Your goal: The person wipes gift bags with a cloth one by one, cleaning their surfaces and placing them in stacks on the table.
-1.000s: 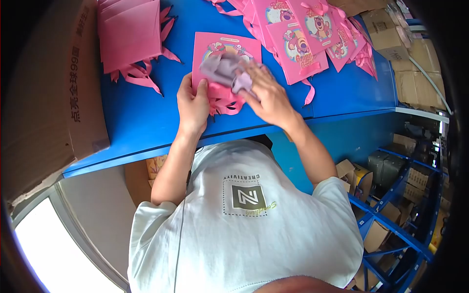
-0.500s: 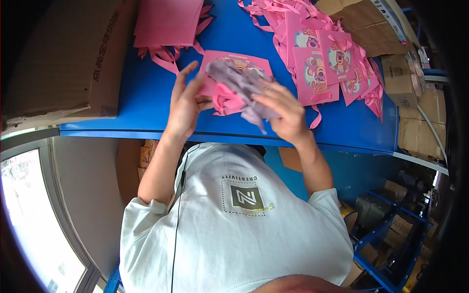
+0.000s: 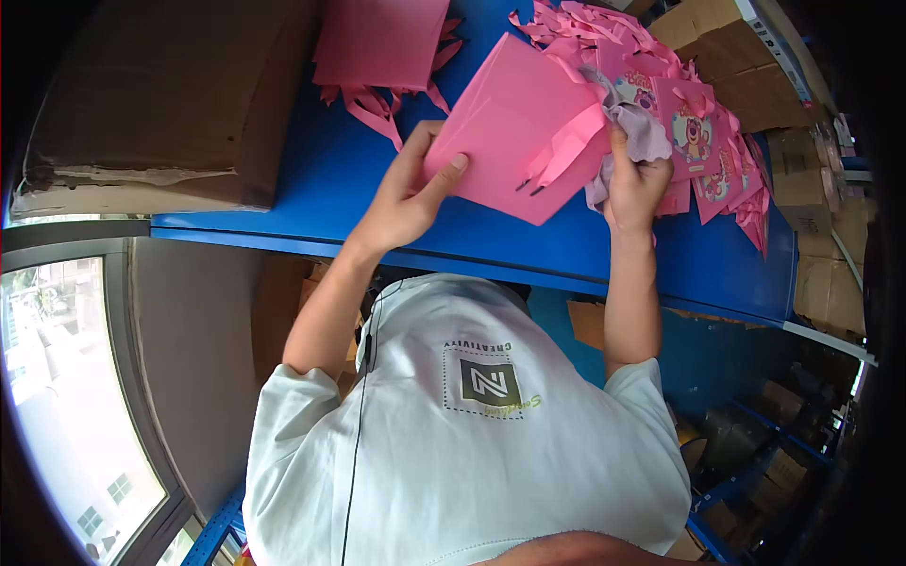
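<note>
My left hand grips the edge of a pink paper gift bag, thumb on its plain face. The bag is tilted above the table, its pink ribbon handle hanging over the face with dark tips. In my right hand is a bunched grey-purple cloth, pinched at the bag's ribbon end. Whether those fingers also hold the bag's edge is hidden.
Plain pink bags are stacked at the back of the blue table. Printed bear bags with ribbons pile up at the right. A large cardboard box stands at the left, more cartons at the right.
The pink bag, lying on the table before, is now lifted in my left hand with its plain face showing. My right hand has moved right with the cloth.
</note>
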Action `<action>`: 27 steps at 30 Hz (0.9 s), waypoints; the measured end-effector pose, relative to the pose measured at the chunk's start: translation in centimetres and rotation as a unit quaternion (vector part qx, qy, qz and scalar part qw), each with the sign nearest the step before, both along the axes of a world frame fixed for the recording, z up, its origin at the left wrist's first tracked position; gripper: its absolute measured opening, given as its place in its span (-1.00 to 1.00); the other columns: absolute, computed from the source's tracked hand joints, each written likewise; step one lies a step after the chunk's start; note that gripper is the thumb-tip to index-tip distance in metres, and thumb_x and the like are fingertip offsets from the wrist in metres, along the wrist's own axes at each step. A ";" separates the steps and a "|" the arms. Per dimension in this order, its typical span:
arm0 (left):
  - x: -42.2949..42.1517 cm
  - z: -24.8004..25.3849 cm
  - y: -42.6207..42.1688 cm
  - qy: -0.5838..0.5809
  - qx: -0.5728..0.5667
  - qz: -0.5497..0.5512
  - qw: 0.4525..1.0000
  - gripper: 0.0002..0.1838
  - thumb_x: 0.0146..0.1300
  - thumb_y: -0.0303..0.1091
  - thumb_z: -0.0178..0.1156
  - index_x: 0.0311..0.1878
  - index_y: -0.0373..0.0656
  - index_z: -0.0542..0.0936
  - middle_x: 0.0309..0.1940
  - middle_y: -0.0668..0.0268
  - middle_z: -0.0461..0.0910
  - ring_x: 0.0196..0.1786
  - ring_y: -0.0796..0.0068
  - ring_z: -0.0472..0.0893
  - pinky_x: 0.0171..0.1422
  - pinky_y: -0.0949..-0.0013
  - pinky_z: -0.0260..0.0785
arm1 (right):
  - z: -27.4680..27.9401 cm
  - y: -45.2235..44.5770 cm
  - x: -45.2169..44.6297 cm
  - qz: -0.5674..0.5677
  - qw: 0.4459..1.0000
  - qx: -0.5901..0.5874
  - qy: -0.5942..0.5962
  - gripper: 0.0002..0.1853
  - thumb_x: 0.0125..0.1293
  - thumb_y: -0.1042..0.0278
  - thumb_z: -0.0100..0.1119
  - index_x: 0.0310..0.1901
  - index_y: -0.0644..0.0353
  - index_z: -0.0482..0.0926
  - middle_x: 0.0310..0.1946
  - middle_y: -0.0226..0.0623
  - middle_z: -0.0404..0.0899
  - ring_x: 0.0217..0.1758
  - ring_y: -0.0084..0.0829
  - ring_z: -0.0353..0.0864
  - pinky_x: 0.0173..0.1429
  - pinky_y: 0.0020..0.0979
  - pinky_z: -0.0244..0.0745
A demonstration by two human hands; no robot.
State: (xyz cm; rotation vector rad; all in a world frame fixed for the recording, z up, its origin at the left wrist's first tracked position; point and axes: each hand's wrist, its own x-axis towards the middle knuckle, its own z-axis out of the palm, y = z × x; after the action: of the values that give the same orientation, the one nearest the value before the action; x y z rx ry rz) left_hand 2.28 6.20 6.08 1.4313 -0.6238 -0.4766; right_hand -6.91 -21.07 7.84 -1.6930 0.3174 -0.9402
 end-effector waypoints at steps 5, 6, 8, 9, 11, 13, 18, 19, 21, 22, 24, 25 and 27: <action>-0.8 -1.5 -1.0 0.211 -0.068 -0.023 0.975 -0.47 0.72 -0.23 0.07 0.63 -0.06 0.27 0.15 0.19 0.60 0.02 0.40 0.72 0.12 0.31 0.75 | 0.3 -0.3 1.5 0.025 0.989 -0.131 0.058 -0.52 0.27 0.80 0.19 0.22 0.33 0.73 0.16 -0.15 0.81 0.17 -0.28 0.78 0.27 -0.42 0.63; -0.9 -1.7 -1.0 0.218 -0.067 -0.021 0.973 -0.45 0.72 -0.22 0.07 0.65 -0.09 0.24 0.19 0.15 0.58 0.05 0.35 0.73 0.15 0.27 0.76 | 0.3 -0.3 1.7 0.018 0.990 -0.117 0.072 -0.47 0.24 0.83 0.15 0.25 0.32 0.71 0.19 -0.14 0.79 0.21 -0.26 0.77 0.31 -0.40 0.62; -0.9 -2.6 -1.0 0.221 -0.069 -0.017 0.973 -0.43 0.72 -0.22 0.07 0.66 -0.12 0.22 0.24 0.10 0.57 0.09 0.30 0.74 0.18 0.23 0.76 | 0.2 -0.6 1.4 0.013 0.991 -0.105 0.081 -0.41 0.21 0.86 0.11 0.28 0.31 0.70 0.21 -0.13 0.78 0.24 -0.24 0.76 0.35 -0.39 0.61; -0.9 -3.1 -1.0 0.238 -0.070 -0.017 0.969 -0.41 0.72 -0.24 0.06 0.67 -0.15 0.19 0.27 0.06 0.55 0.13 0.26 0.73 0.22 0.21 0.75 | 0.1 -0.8 1.1 -0.024 0.988 -0.136 0.067 -0.40 0.20 0.87 0.11 0.29 0.30 0.70 0.21 -0.13 0.78 0.23 -0.24 0.76 0.35 -0.37 0.61; -0.9 -3.7 -1.0 0.277 -0.087 -0.001 0.957 -0.40 0.71 -0.28 0.05 0.68 -0.19 0.17 0.31 0.02 0.54 0.20 0.22 0.72 0.28 0.16 0.72 | 0.3 0.6 1.0 -0.018 0.987 -0.154 0.045 -0.37 0.18 0.87 0.10 0.31 0.29 0.68 0.24 -0.13 0.76 0.23 -0.23 0.76 0.36 -0.35 0.62; -0.4 -4.3 -1.1 0.305 -0.099 0.007 0.947 -0.37 0.67 -0.40 0.07 0.69 -0.19 0.14 0.34 0.03 0.54 0.29 0.21 0.68 0.39 0.13 0.64 | 1.3 4.5 0.6 0.093 0.983 -0.147 0.056 -0.31 0.11 0.87 0.09 0.33 0.29 0.67 0.32 -0.08 0.70 0.28 -0.11 0.74 0.41 -0.24 0.61; 0.0 -7.2 -0.8 0.177 -0.089 -0.029 0.980 -0.34 0.57 -0.60 0.01 0.69 -0.20 0.15 0.31 0.05 0.53 0.12 0.34 0.67 0.30 0.21 0.67 | -4.4 9.2 2.4 0.322 0.821 -0.443 0.160 -0.21 0.16 0.66 0.13 0.53 0.26 0.48 0.60 0.01 0.39 0.71 0.11 0.25 0.75 0.14 0.11; -0.4 -6.7 -0.9 0.187 -0.072 -0.008 0.980 -0.35 0.56 -0.62 -0.01 0.67 -0.21 0.16 0.28 0.06 0.53 0.09 0.36 0.66 0.27 0.23 0.67 | -5.0 8.8 3.0 0.339 0.815 -0.437 0.173 -0.23 0.23 0.63 0.14 0.57 0.24 0.43 0.65 -0.03 0.31 0.76 0.08 0.12 0.78 0.16 -0.01; -1.3 -6.5 -1.0 0.201 -0.059 0.021 0.978 -0.36 0.55 -0.64 -0.03 0.66 -0.22 0.16 0.26 0.06 0.54 0.05 0.38 0.65 0.25 0.24 0.68 | -5.8 8.2 4.3 0.364 0.804 -0.433 0.185 -0.24 0.31 0.60 0.14 0.60 0.23 0.38 0.70 -0.07 0.23 0.82 0.04 -0.01 0.80 0.17 -0.12; -1.7 -6.6 -1.1 0.213 -0.059 0.032 0.975 -0.36 0.56 -0.64 -0.03 0.66 -0.23 0.16 0.25 0.06 0.54 0.05 0.38 0.65 0.25 0.25 0.68 | -5.9 8.1 5.4 0.341 0.803 -0.452 0.185 -0.25 0.33 0.56 0.14 0.60 0.23 0.38 0.70 -0.06 0.22 0.81 0.05 0.01 0.80 0.16 -0.11; -1.6 -6.5 -1.3 0.228 -0.054 0.046 0.971 -0.37 0.56 -0.64 -0.02 0.64 -0.24 0.17 0.23 0.06 0.54 0.05 0.37 0.65 0.24 0.26 0.69 | -5.9 8.0 8.7 0.284 0.805 -0.488 0.181 -0.28 0.37 0.50 0.12 0.60 0.22 0.38 0.70 -0.05 0.21 0.80 0.06 0.05 0.80 0.14 -0.07; -1.5 -6.4 -1.5 0.235 -0.052 0.050 0.969 -0.38 0.57 -0.64 -0.01 0.64 -0.25 0.17 0.22 0.06 0.54 0.05 0.37 0.66 0.24 0.27 0.69 | -5.9 7.9 10.3 0.252 0.806 -0.505 0.179 -0.29 0.39 0.46 0.12 0.60 0.22 0.38 0.70 -0.04 0.21 0.79 0.07 0.07 0.79 0.13 -0.05; -1.6 -6.1 -1.6 0.241 -0.063 0.067 0.966 -0.38 0.57 -0.64 -0.01 0.64 -0.25 0.16 0.22 0.06 0.54 0.06 0.36 0.66 0.24 0.27 0.69 | -6.2 7.3 12.7 0.242 0.808 -0.502 0.189 -0.30 0.41 0.46 0.10 0.61 0.22 0.36 0.71 -0.04 0.20 0.80 0.07 0.05 0.79 0.13 -0.05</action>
State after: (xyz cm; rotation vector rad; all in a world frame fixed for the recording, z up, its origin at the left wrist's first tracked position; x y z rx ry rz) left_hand 0.64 4.61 -0.04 1.1676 -0.1605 -0.6395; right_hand 5.77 -13.72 1.67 -2.7610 -0.4561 -0.3391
